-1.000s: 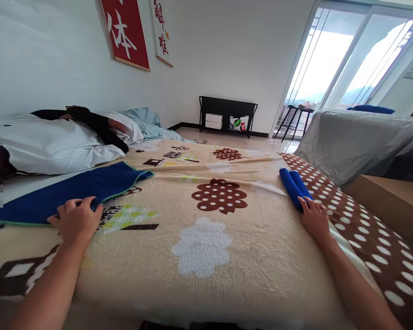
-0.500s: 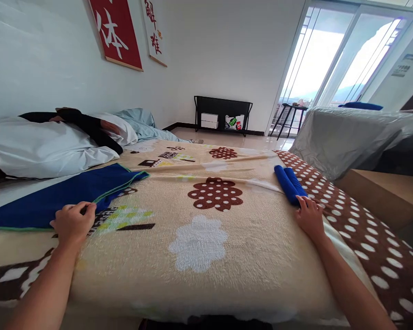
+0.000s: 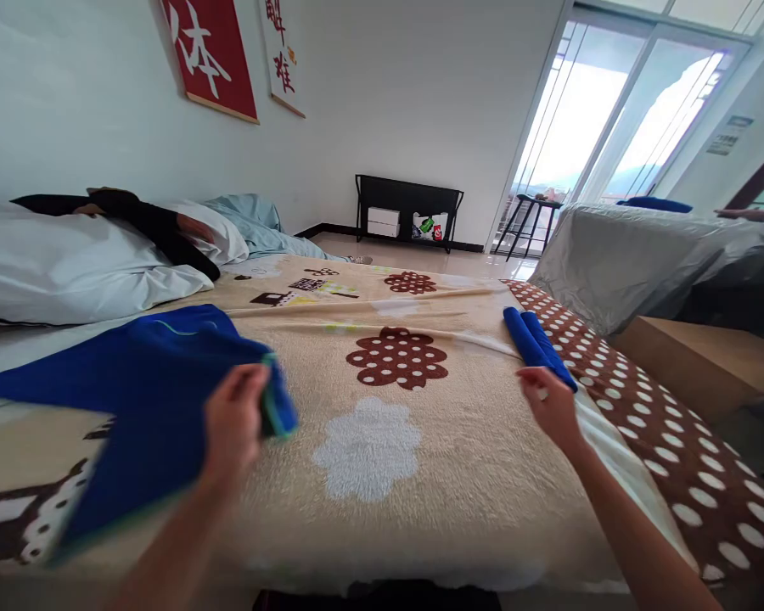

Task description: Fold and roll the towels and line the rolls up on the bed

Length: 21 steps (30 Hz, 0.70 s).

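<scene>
Left hand, clamped on the green-trimmed edge of a blue cloth across the patterned blanket, seems mid-fold, the next move likely calling for laying that edge flat, while the right hand curls by two blue rolls, its grip unclear.

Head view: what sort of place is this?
Probably a bedroom or living room: a beige plush blanket with brown flower prints, a red wall scroll with white lettering, and white-framed glass doors.

Left fingers grip a blue cloth over the blanket.
</scene>
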### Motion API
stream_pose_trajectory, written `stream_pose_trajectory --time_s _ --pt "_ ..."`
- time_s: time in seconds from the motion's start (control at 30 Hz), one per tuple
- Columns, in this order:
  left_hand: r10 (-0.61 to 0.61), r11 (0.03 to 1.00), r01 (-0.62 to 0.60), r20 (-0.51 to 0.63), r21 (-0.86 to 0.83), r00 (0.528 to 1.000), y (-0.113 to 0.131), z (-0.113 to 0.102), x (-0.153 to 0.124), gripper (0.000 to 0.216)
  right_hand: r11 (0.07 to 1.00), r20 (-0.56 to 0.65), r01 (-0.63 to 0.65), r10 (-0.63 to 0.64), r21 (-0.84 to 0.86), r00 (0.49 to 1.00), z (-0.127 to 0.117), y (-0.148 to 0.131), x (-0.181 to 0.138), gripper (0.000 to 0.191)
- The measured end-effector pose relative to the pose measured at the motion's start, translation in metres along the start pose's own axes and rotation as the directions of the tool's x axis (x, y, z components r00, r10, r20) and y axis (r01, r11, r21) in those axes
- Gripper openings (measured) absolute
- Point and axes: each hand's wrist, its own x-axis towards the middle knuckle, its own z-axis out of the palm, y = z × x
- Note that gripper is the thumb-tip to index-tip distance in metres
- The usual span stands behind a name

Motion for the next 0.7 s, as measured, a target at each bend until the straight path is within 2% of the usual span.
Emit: stream_pose_trajectory --time_s 0.03,0.07,0.1,0.17,0.27,0.33,0.43,0.57,0.63,0.7 --pt "-0.054 0.997 0.062 0.142 -0.052 0.988 -0.003 0.021 -0.022 0.035 0.996 0.125 0.034 -0.044 0.082 0.991 0.002 -0.027 -0.001 0.025" --pt "-0.099 0.988 0.128 0.285 -0.087 0.953 -0.005 0.041 -0.045 0.036 0.986 0.235 0.055 -0.092 0.158 0.968 0.005 -0.053 -0.003 0.025" --pt "-0.131 0.976 0.190 0.403 -0.110 0.906 -0.005 0.059 -0.067 0.034 0.972 0.320 0.065 -0.137 0.226 0.938 0.007 -0.078 -0.005 0.025" --pt "-0.162 0.946 0.297 0.605 -0.130 0.779 0.000 0.086 -0.106 0.032 0.942 0.431 0.058 -0.205 0.330 0.879 0.009 -0.120 -0.010 0.029" --pt "-0.136 0.898 0.409 0.780 -0.164 0.611 0.011 0.103 -0.138 0.030 0.915 0.503 0.013 -0.233 0.403 0.833 0.011 -0.153 -0.014 0.040" --pt "-0.115 0.863 0.469 0.830 -0.189 0.545 0.016 0.104 -0.142 0.030 0.909 0.522 -0.016 -0.224 0.416 0.823 0.011 -0.160 -0.015 0.042" --pt "-0.118 0.810 0.551 0.864 -0.202 0.489 0.017 0.099 -0.137 0.028 0.888 0.538 -0.068 -0.213 0.455 0.815 0.012 -0.162 -0.019 0.035" --pt "-0.152 0.755 0.627 0.881 -0.189 0.449 0.016 0.094 -0.133 0.026 0.804 0.521 -0.189 -0.169 0.563 0.836 0.018 -0.166 -0.024 0.024" --pt "-0.182 0.730 0.658 0.874 -0.188 0.451 0.015 0.093 -0.130 0.026 0.754 0.509 -0.241 -0.141 0.611 0.849 0.021 -0.162 -0.024 0.023" --pt "-0.219 0.702 0.678 0.838 -0.220 0.499 0.016 0.090 -0.120 0.025 0.671 0.484 -0.311 -0.083 0.674 0.871 0.024 -0.150 -0.019 0.023"
